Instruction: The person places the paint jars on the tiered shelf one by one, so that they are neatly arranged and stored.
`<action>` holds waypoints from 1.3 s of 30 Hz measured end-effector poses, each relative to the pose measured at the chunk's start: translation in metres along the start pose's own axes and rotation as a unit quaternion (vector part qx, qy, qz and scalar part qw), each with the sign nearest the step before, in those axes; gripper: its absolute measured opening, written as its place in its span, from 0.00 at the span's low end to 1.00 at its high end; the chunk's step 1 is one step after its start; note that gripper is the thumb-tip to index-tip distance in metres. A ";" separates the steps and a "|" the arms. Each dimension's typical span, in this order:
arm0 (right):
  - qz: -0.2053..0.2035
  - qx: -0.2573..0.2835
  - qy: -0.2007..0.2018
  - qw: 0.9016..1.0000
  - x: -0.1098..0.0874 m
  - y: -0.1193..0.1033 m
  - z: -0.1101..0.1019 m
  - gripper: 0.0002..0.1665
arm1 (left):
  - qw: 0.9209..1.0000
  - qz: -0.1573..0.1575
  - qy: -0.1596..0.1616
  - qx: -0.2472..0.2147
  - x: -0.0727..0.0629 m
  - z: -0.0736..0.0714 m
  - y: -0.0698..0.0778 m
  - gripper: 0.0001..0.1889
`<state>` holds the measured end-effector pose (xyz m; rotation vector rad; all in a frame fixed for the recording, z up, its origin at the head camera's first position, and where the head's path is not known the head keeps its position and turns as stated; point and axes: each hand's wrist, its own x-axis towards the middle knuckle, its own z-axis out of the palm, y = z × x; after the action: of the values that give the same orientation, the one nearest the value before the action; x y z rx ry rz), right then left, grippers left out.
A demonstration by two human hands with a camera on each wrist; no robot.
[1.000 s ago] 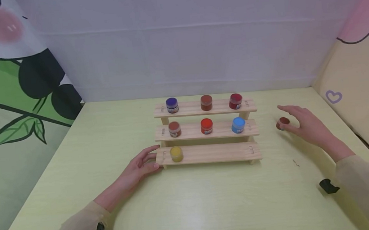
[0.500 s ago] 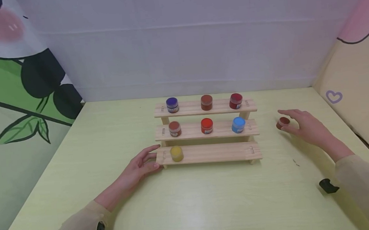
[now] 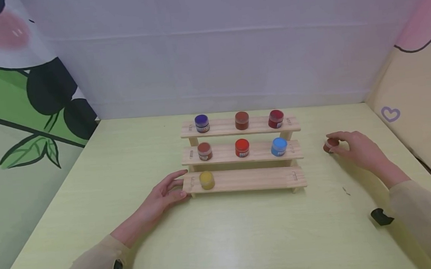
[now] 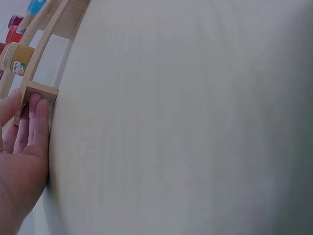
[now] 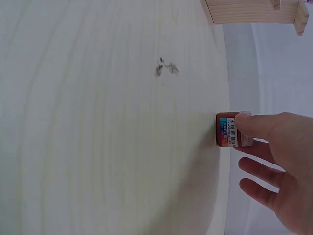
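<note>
In the head view, a three-tier wooden rack [image 3: 249, 179] bears small paint jars. My left hand [image 3: 163, 196] holds the left end of its lowest shelf, thumb at the front; in the left wrist view the fingers [image 4: 40, 125] reach against the end piece under the shelf. A yellow paint jar [image 3: 206, 181] stands close to that hand. Right of the rack, my right hand [image 3: 359, 150] pinches a brown paint jar [image 3: 329, 145] between thumb and index finger. That labelled jar [image 5: 227, 129] stands on the table in the right wrist view, the other fingers spread beside it.
The middle shelf carries a brownish jar [image 3: 204, 151], a red jar [image 3: 242, 148] and a light blue jar [image 3: 279, 147]. On the top shelf are a dark blue jar [image 3: 201, 123], a brown one and a dark red one. A pale wall [image 3: 214, 67] stands behind the table [image 3: 227, 239].
The right hand's index finger has come down onto the brown paint jar, so thumb and finger now close around its lid. The left hand and the rack have stayed in place.
</note>
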<state>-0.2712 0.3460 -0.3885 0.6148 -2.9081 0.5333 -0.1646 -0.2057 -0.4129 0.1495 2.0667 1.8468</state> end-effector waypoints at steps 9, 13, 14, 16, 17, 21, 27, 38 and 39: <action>0.004 -0.004 0.035 0.999 0.001 -0.004 -0.005 0.23 | 1.000 0.003 -0.004 0.003 0.000 0.000 0.001 0.35; -0.011 0.005 0.053 0.998 0.001 -0.010 -0.008 0.23 | 1.000 0.002 -0.004 0.001 0.000 0.000 0.001 0.35; -0.015 0.006 0.060 0.998 0.001 -0.012 -0.009 0.23 | 1.000 0.001 -0.005 0.001 0.000 0.000 0.001 0.35; -0.019 0.009 0.067 0.998 0.001 -0.017 -0.011 0.23 | 1.000 0.001 -0.005 0.003 0.000 0.000 0.001 0.35; -0.022 0.009 0.071 0.997 0.002 -0.020 -0.012 0.24 | 1.000 0.001 -0.005 0.003 0.000 0.000 0.001 0.35; -0.028 0.006 0.089 0.996 0.002 -0.033 -0.018 0.25 | 1.000 0.000 -0.004 0.006 0.000 0.000 0.001 0.35; -0.041 0.013 0.138 0.990 0.000 -0.060 -0.034 0.29 | 1.000 -0.002 -0.004 0.010 0.000 0.000 0.002 0.35; -0.093 0.047 0.230 0.968 -0.005 -0.115 -0.050 0.28 | 1.000 -0.002 -0.002 0.011 0.001 0.000 0.001 0.35; -0.102 0.049 0.236 0.965 -0.006 -0.119 -0.050 0.28 | 1.000 -0.002 -0.002 0.011 0.001 0.000 0.001 0.35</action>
<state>-0.2150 0.2647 -0.3059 0.6806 -2.3544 0.6898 -0.1658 -0.2056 -0.4122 0.1555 2.0827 1.8216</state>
